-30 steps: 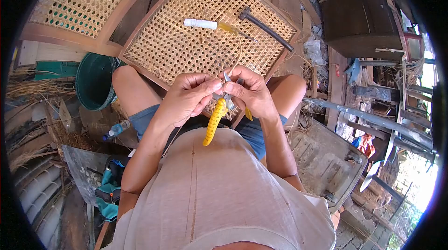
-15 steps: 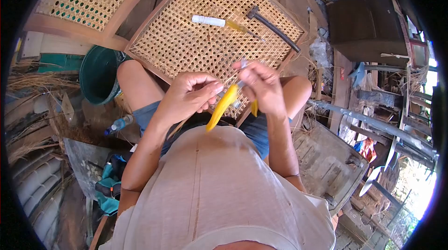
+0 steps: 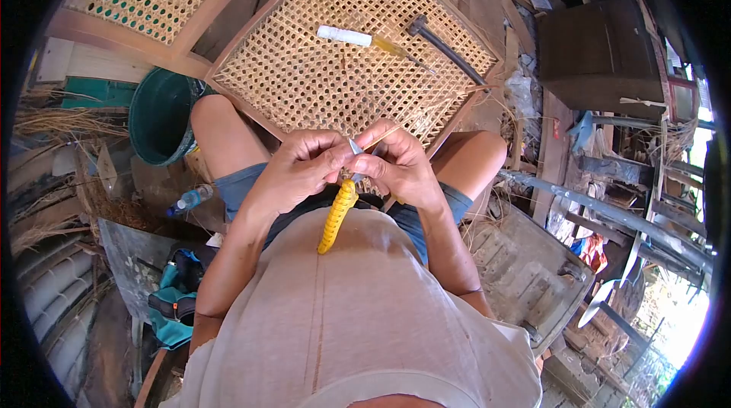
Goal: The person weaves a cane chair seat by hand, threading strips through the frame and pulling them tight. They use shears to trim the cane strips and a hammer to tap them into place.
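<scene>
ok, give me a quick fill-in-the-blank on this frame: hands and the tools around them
1. The left hand and right hand close together on pliers whose hanging handle is ___.
2. On the woven panel lie a screwdriver and a ___.
3. The bucket beside the person's left knee is ___.

Missing words: yellow; hammer; green.
</scene>
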Demonstrator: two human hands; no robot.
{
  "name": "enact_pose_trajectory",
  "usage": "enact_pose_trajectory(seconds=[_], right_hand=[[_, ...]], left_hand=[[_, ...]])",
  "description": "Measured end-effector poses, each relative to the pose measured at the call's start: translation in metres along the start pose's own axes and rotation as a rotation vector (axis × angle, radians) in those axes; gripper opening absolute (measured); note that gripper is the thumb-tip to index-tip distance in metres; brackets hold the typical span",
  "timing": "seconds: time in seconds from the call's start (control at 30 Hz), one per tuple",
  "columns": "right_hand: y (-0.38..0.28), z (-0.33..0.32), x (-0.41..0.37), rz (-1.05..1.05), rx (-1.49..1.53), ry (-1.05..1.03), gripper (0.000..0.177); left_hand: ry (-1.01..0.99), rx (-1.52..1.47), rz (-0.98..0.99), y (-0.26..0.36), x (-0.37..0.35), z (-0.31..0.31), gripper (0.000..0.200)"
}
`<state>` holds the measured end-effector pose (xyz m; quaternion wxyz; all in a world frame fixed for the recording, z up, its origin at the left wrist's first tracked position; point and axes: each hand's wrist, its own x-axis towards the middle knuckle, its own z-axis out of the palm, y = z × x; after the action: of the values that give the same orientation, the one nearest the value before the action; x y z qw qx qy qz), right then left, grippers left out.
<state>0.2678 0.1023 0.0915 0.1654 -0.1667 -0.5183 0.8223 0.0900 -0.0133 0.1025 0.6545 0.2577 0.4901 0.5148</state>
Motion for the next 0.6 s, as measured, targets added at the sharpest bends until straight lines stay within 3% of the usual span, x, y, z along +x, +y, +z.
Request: enact_pose_trajectory(seconds=[0.03, 0.17, 0.23, 0.27, 0.3, 0.4, 0.43, 0.47, 0.6], right_hand=[[-0.003, 0.002, 0.001, -0.057, -0.107, 0.018, 0.014], [-0.025, -0.030, 0.000, -0.047, 0.047, 0.049, 0.017], [-0.021, -0.014, -0.003, -0.068, -0.193, 0.050, 0.018], [-0.013, -0.007, -0.002, -0.106, -0.203, -0.050, 0.019], [-0.002, -0.002, -0.003, -0.046, -0.027, -0.043, 0.018], [-0.009, -0.010, -0.003, -0.038, 0.050, -0.057, 0.017], [-0.015, -0.014, -0.003, -0.008, 0.094, -0.089, 0.018], [-0.011, -0.015, 0.001, -0.167, -0.107, -0.015, 0.018], [-0.020, -0.023, -0.002, -0.129, -0.057, 0.072, 0.018]], left_hand=[[-0.001, -0.002, 0.001, -0.001, -0.001, 0.001, 0.026], [-0.061, -0.185, -0.030, -0.007, -0.006, -0.002, 0.024], [-0.091, -0.233, -0.035, -0.007, -0.006, -0.001, 0.024], [-0.082, -0.258, -0.036, -0.005, -0.005, 0.003, 0.026], [-0.073, -0.286, -0.037, -0.004, -0.004, 0.006, 0.028], [-0.142, -0.419, -0.056, -0.004, -0.005, 0.007, 0.028], [-0.142, -0.419, -0.060, -0.005, -0.006, 0.008, 0.028], [-0.156, -0.440, -0.050, -0.005, -0.005, 0.009, 0.028], [-0.111, -0.315, 0.016, 0.001, -0.005, 0.011, 0.028]])
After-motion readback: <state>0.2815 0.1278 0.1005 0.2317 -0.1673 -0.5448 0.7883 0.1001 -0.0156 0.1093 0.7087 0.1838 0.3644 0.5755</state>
